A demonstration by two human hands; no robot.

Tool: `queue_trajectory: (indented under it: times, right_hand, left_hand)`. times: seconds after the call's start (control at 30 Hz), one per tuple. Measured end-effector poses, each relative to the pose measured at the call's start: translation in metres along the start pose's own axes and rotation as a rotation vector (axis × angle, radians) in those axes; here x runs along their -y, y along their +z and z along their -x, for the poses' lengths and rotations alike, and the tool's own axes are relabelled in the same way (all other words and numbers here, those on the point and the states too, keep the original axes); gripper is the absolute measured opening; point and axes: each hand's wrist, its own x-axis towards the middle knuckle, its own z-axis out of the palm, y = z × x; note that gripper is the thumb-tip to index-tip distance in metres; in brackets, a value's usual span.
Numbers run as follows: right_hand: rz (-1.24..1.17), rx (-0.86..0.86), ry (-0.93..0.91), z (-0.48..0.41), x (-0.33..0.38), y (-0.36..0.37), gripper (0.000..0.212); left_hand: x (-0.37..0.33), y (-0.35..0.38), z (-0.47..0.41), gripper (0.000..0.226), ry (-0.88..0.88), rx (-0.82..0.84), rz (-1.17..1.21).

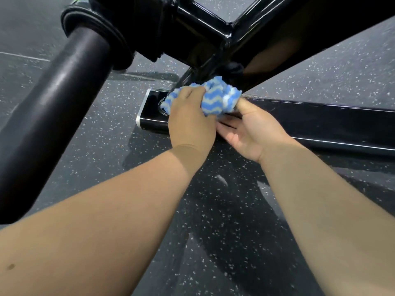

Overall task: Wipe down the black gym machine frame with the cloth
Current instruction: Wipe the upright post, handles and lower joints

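A dark floor (213,210) with lots of small white specks is seen under everything. The black gym machine frame (203,35) is seen across the top, shiny, with thick square bars joined in the middle. A fat round black bar (64,99) is pointed down toward the lower left, and a ribbed black ring is fitted round its top end. A long low black beam (320,122) of the frame is laid flat on the floor, from the middle out to the right edge. The left hand (190,120) is placed over the near end of that beam, with its back turned up. Its grip is closed round the cloth (218,97), and the cloth is bunched up inside the curled fingers. The right hand (250,133) is placed just beside it, palm turned up, with its fingers laid out straight along the beam and tucked under the left hand. Its grip is open, and only the thumb (242,105) is pressed against the right end of the cloth. The cloth is fluffy, with blue and white zigzag stripes, and it is pushed against the spot where the beam is joined by the upright parts of the frame. A thin silver edge (140,118) is seen at the left tip of the beam.
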Motion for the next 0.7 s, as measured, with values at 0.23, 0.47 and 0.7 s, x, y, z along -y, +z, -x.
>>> queue_trajectory:
  times: [0.23, 0.47, 0.7]
  right_hand:
    - [0.043, -0.228, -0.034, -0.007, -0.015, -0.002, 0.009]
    - [-0.032, -0.051, -0.001, -0.008, -0.013, -0.009, 0.018]
    - [-0.159, -0.403, -0.254, -0.039, 0.025, -0.016, 0.022]
  left_hand:
    - [0.013, 0.007, -0.001, 0.027, -0.417, 0.034, -0.011]
    - [-0.001, -0.004, 0.015, 0.036, -0.302, 0.363, 0.704]
    - [0.028, -0.017, 0.001, 0.068, -0.374, -0.075, 0.422]
